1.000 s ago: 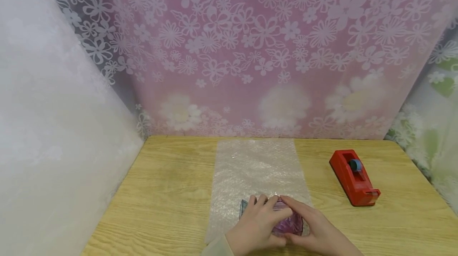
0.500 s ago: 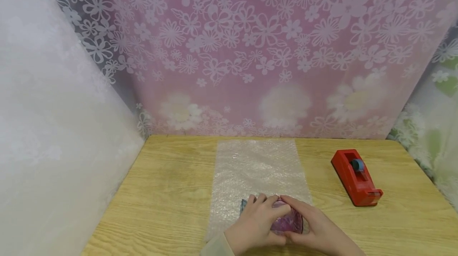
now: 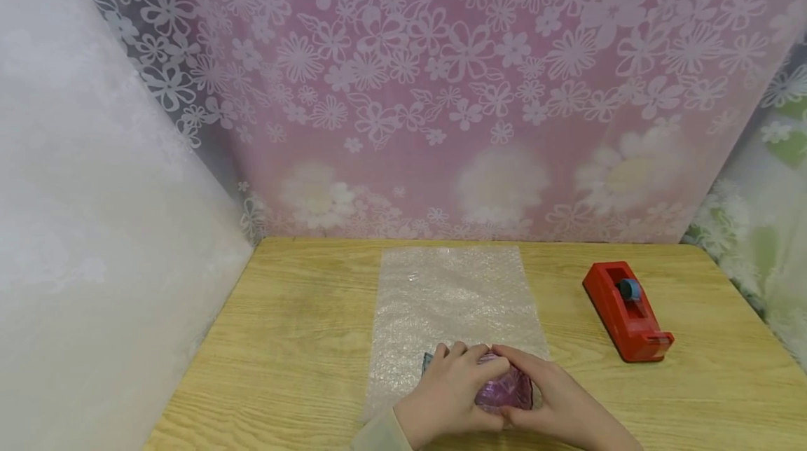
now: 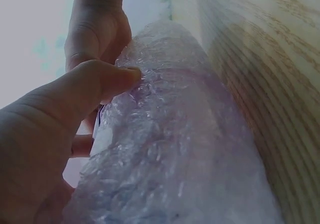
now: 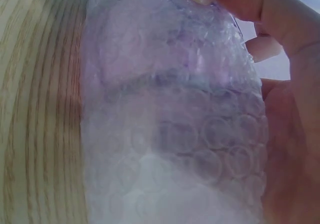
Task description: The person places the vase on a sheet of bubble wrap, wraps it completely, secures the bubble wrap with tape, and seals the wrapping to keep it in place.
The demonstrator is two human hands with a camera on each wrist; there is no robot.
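A shiny purple object [image 3: 506,389], its exact kind unclear, lies at the near end of a clear bubble wrap sheet [image 3: 455,297]. Both hands grip it. My left hand [image 3: 449,389] covers its left part, fingers over the top and thumb at the near side. From the right, my right hand [image 3: 555,395] curls around it, its thumb meeting the left one. A blue-grey corner [image 3: 427,363] peeks out left of the left fingers. In the left wrist view the thumb presses a fold of bubble wrap [image 4: 175,134]; in the right wrist view bubble wrap [image 5: 180,134] covers the object's near side.
A red tape dispenser [image 3: 627,314] with a blue roll stands on the wooden table [image 3: 302,339] to the right. Flowered pink cloth [image 3: 429,87] hangs behind the table's far edge. Pale cloth [image 3: 94,227] walls off the left side.
The left index finger has shifted slightly left and up, showing a little more of the purple object. Both hands otherwise keep their grip in the same place.
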